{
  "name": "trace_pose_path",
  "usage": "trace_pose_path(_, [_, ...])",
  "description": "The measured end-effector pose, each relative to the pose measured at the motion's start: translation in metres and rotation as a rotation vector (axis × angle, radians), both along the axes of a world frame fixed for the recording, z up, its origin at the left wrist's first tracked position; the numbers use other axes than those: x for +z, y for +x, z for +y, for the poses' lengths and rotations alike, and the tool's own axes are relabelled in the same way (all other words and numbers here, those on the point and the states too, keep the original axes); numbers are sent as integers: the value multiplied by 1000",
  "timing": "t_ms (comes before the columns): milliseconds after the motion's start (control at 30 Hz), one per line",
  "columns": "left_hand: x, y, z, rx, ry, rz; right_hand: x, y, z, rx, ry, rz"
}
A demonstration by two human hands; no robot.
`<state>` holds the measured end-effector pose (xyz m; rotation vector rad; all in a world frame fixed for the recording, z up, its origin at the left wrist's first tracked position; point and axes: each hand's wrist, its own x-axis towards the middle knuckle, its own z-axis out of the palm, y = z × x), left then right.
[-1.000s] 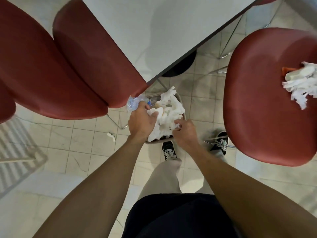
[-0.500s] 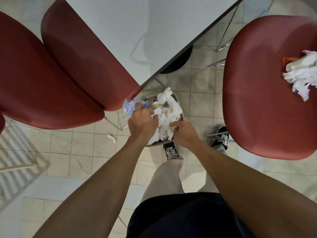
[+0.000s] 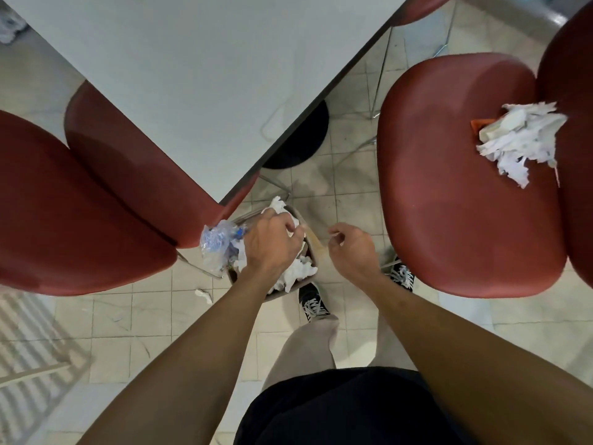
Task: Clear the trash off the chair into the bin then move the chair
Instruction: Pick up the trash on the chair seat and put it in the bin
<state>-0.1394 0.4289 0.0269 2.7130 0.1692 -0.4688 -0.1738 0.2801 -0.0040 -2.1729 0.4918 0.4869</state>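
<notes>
A black garment (image 3: 337, 409) and beige trouser legs (image 3: 305, 351) are seen nearest the camera, with two black lace-up sneakers (image 3: 313, 303) planted on the pale tiled floor (image 3: 112, 319) just below the bin. The bin (image 3: 309, 242), a small waste basket, is seen from above at the middle of the view, stuffed with crumpled white tissue paper (image 3: 296, 273). The left hand (image 3: 272, 244) is pressed down into the bin, its fingers curled over the white paper; whether the paper is actually gripped cannot be told. A crumpled clear plastic bottle (image 3: 218, 244) with blue markings is lodged at the bin's left edge, just beside that hand. The right hand (image 3: 349, 248) is held just right of the bin, above the floor, with fingers loosely curled and nothing in them. A small white paper scrap (image 3: 203, 295) is left on the floor, below and left of the bin. Left of the bin, two red chair seats (image 3: 80, 220) are pushed under a white tabletop (image 3: 199, 81), whose corner lies directly beyond the bin. Right of the bin, a red chair (image 3: 455, 194) is seen, and on its far right part a heap of torn white paper trash (image 3: 516, 139) is piled over something orange (image 3: 481, 124).
</notes>
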Motion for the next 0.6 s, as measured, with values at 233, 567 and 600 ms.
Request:
trace_pose_path(233, [4,21,-79,-139,-1,36,12,10,-78,-106,3,19])
trace_pose_path(567, [0,46,-217,-342,-78,35,16,17,-214,-254,-41,49])
trace_pose_path(600, [0,53,-244,-396,-69,8,15,20,-239,-288,-40,66])
